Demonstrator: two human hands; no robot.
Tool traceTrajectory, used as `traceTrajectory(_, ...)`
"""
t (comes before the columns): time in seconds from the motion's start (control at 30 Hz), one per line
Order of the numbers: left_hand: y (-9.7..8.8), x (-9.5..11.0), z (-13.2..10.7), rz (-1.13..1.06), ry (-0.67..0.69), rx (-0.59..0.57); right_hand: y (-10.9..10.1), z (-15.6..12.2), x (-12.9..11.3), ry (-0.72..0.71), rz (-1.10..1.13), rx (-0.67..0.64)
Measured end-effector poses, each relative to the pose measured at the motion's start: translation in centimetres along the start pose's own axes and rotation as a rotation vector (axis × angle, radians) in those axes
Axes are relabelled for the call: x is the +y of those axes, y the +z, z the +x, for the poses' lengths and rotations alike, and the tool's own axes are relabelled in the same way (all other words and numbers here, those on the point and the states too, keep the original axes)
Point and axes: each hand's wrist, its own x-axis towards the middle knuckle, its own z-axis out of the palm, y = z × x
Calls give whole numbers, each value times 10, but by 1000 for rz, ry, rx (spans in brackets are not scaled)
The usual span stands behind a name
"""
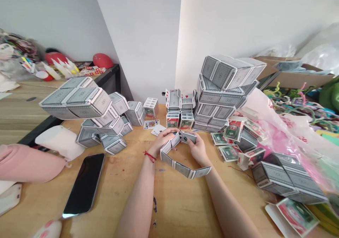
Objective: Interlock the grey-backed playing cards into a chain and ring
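Note:
Between my hands is a bent chain of joined playing cards (pixel 182 169), grey patterned backs facing outward, its loose end hanging near my right forearm. My left hand (pixel 163 140), with a red string at the wrist, grips the chain's far left part. The fingers of my right hand (pixel 196 148) are closed on its far right end, where a black-suited card face shows. Just beyond my left hand lie loose playing cards (pixel 158 129). Behind my hands stand card boxes and stacked cards (pixel 173 105).
Card-block stacks rise at left (pixel 76 100) and right (pixel 219 93). Several red-and-green card boxes (pixel 229 152) lie right of my hands, near a further card block (pixel 286 178). A phone (pixel 84 185) and pink cloth-like item (pixel 29 163) are on the left. Behind is a wall (pixel 140 36).

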Motion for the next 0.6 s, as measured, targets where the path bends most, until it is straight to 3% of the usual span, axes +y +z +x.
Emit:
traceTrajectory(0.27,3,1,-2,13,10,-25,2,-2,-5,-48,-72,48)
traceTrajectory(0.6,3,-5,2,41,14,32,4,0,2,-68,-53,2)
